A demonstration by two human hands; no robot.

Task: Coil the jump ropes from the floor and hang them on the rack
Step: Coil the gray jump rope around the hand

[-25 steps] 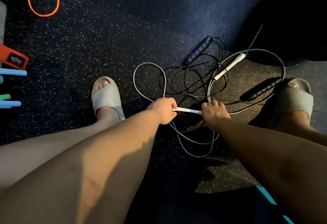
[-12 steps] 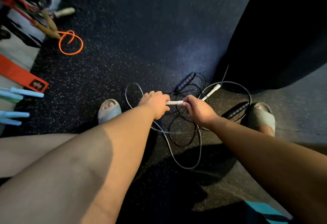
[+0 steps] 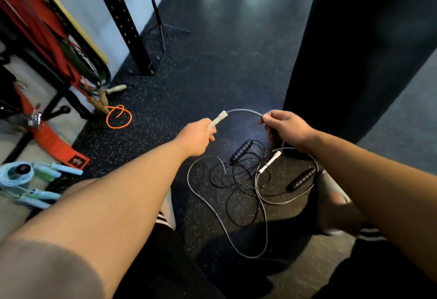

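Both hands are up on the grey jump rope (image 3: 243, 110), the rest is a mess on the floor

The left hand (image 3: 196, 139) is wrapped around one white handle (image 3: 217, 120). The right hand (image 3: 287, 129) pinches the cord, and a short arc of it runs between the two hands. Under the hands, the grey loops lie tangled with a thin black jump rope (image 3: 236, 180) on the rubber floor (image 3: 212, 67). The second white handle (image 3: 269, 162) sits right below the right hand. Left of the left hand there's an orange rope (image 3: 119, 117), with the rack (image 3: 123, 19) past it.
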